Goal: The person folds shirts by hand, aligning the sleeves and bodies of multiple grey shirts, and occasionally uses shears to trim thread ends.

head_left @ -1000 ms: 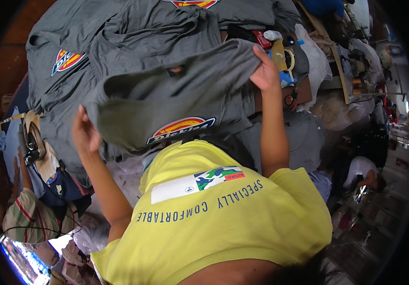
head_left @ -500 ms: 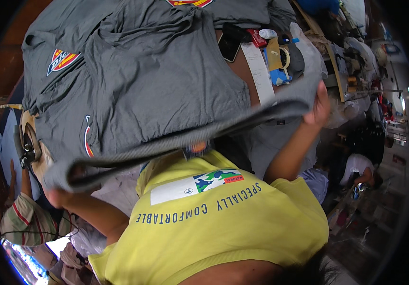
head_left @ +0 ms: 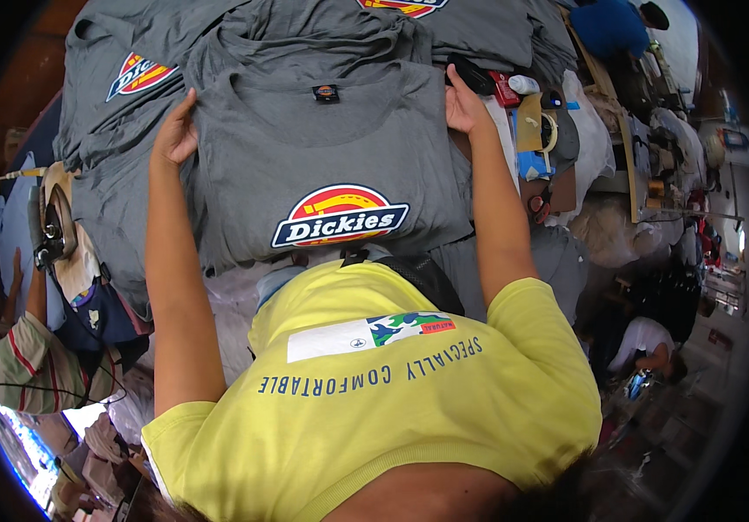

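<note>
A folded grey T-shirt (head_left: 348,157) lies in front of me, its neckline on the far side and a red, yellow and dark blue printed badge (head_left: 341,215) near its close edge. At the shirt's left side is my left hand (head_left: 176,132), open, with a digit stretched away from me. My right hand (head_left: 464,103) is open at the far right corner, also with a digit stretched out. Both hands touch or nearly touch the shirt's edges, and some fingers are partly hidden. More grey T-shirts (head_left: 113,139) are spread underneath and behind it.
To the right are a roll of tape (head_left: 548,132), scissors (head_left: 539,205), a red box (head_left: 504,90) and a white bottle (head_left: 524,84). An iron (head_left: 54,222) stands at left, beside another person's striped sleeve (head_left: 40,365). Other people appear at far right and top right.
The grey T-shirt, stretched in the air between my hands before, now lies folded flat with its badge showing. Both hands have moved away from me and closer together.
</note>
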A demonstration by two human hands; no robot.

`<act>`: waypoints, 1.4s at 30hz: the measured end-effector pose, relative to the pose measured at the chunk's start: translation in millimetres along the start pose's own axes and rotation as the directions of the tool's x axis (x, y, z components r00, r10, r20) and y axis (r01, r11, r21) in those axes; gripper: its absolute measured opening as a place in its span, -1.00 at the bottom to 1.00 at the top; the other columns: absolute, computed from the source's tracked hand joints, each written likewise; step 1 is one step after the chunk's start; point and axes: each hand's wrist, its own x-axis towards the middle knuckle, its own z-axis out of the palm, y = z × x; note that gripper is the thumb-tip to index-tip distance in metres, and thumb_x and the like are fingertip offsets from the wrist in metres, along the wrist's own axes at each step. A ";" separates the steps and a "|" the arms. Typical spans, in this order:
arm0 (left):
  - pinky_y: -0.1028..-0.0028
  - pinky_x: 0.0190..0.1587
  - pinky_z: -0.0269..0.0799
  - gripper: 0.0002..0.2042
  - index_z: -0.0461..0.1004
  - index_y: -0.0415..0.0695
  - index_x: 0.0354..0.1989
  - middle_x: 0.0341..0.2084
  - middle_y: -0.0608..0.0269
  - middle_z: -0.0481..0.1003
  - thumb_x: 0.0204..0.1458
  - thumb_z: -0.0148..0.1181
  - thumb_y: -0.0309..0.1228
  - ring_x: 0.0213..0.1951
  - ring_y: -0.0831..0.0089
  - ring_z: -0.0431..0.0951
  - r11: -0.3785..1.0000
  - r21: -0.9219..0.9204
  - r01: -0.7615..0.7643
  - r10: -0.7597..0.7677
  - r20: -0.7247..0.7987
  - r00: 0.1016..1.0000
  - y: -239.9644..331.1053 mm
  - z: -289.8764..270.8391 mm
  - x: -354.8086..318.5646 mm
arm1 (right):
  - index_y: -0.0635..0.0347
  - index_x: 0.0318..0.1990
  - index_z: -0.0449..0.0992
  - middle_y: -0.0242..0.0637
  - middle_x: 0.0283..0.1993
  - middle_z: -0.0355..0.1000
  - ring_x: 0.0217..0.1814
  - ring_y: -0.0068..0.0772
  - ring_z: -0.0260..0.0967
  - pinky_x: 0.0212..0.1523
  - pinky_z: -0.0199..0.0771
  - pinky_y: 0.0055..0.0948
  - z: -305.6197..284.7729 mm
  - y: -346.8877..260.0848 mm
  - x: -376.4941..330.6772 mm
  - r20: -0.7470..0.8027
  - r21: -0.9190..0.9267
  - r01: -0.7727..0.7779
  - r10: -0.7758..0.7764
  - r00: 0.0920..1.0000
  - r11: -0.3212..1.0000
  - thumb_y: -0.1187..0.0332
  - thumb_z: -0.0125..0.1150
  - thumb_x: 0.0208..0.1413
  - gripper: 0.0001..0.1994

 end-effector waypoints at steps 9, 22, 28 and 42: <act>0.33 -0.03 0.35 -0.50 0.26 -0.44 -0.12 -0.18 -0.13 0.39 0.05 -0.04 -0.12 -0.08 0.19 0.41 0.983 -0.139 0.123 -0.097 0.181 0.979 16.0 -29.5 39.2 | 0.50 0.00 0.21 0.05 0.05 0.24 0.12 -0.10 0.17 0.12 0.12 -0.14 4.7 -25.8 47.3 -0.075 -0.011 -0.029 0.028 0.997 1.000 -0.17 -0.08 -0.03 -0.24; 0.40 0.13 0.10 -0.46 0.17 -0.30 0.06 -0.06 0.05 0.33 0.06 -0.08 -0.08 0.04 0.25 0.29 0.915 0.272 -0.297 0.344 -0.145 0.928 -54.7 146.5 -57.1 | 0.43 0.16 -0.02 -0.10 0.15 0.11 0.22 -0.27 0.02 0.21 -0.08 -0.33 116.5 58.7 -33.4 -0.174 -0.410 0.455 -0.558 0.812 0.790 -0.15 -0.29 0.09 -0.25; 0.42 0.11 0.01 -0.23 -0.01 -0.44 0.10 0.01 -0.08 0.19 -0.03 -0.07 0.08 0.08 0.23 0.18 0.614 0.577 -0.539 0.389 0.372 0.843 -148.6 194.6 -98.8 | 0.44 0.09 0.09 -0.04 0.06 0.14 0.11 -0.32 0.06 0.08 0.02 -0.48 180.3 155.2 -86.5 0.315 -0.671 0.531 -0.448 0.836 0.518 -0.23 -0.32 0.04 -0.22; 0.41 0.11 -0.03 -0.07 -0.08 -0.45 0.12 0.04 -0.05 0.10 -0.16 0.01 0.20 0.10 0.24 0.11 0.641 0.462 -0.613 0.414 0.464 0.783 -171.9 200.1 -136.9 | 0.50 0.18 -0.16 0.01 0.26 -0.16 0.33 -0.20 -0.28 0.25 -0.29 -0.40 210.4 184.4 -129.5 0.473 -0.503 0.631 -0.423 0.773 0.590 -0.28 -0.30 -0.02 -0.09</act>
